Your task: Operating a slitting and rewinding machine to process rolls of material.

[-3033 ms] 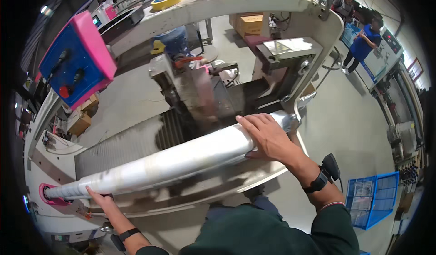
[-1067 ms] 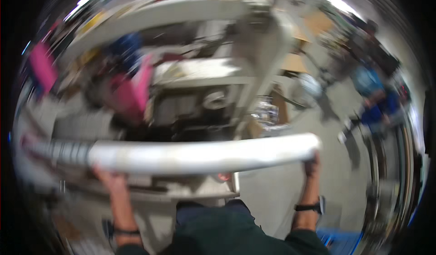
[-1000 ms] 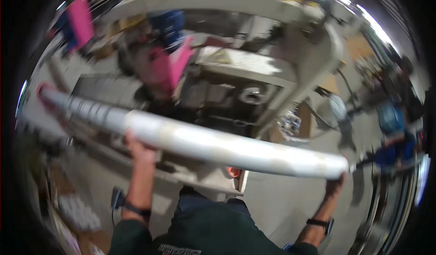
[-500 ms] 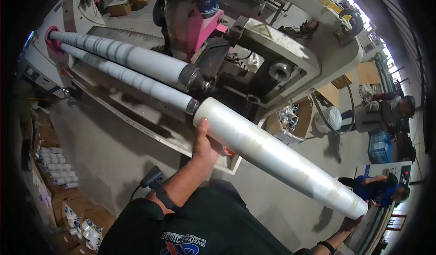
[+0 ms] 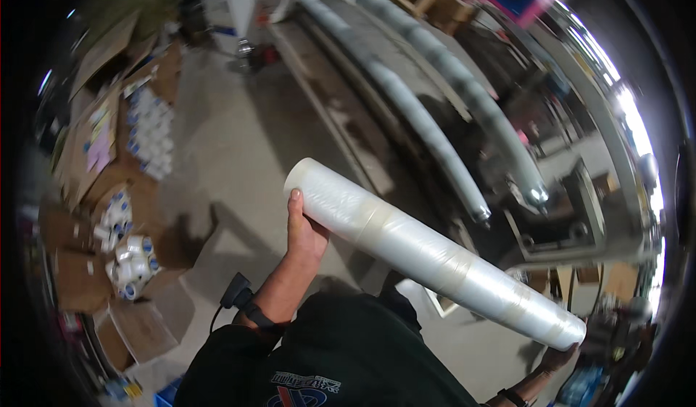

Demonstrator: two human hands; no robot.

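A long roll of clear plastic film (image 5: 428, 258) lies across both my hands in front of my body, slanting down to the right. Its surface is glossy, with yellowish bands around it. My left hand (image 5: 304, 229) grips the near-left end from below, thumb up on the film beside the rim. At the far right end my right hand (image 5: 560, 356) supports the roll from underneath; most of its fingers are hidden behind the film. Beyond the roll, apart from it, two long rollers with pale wrapping, a thinner one (image 5: 406, 99) and a thicker one (image 5: 471, 84), project from the machine.
The machine's low frame edge (image 5: 326, 113) runs beside grey floor (image 5: 217, 128). On the left stand cardboard boxes (image 5: 72, 276) and stacked white rolls with blue ends (image 5: 148, 131). A heavy machine bracket (image 5: 558, 211) is at the right.
My view has swung left, so the machine's rollers now appear further right. The film roll, still in both hands, has come away from beside the thinner roller's tip.
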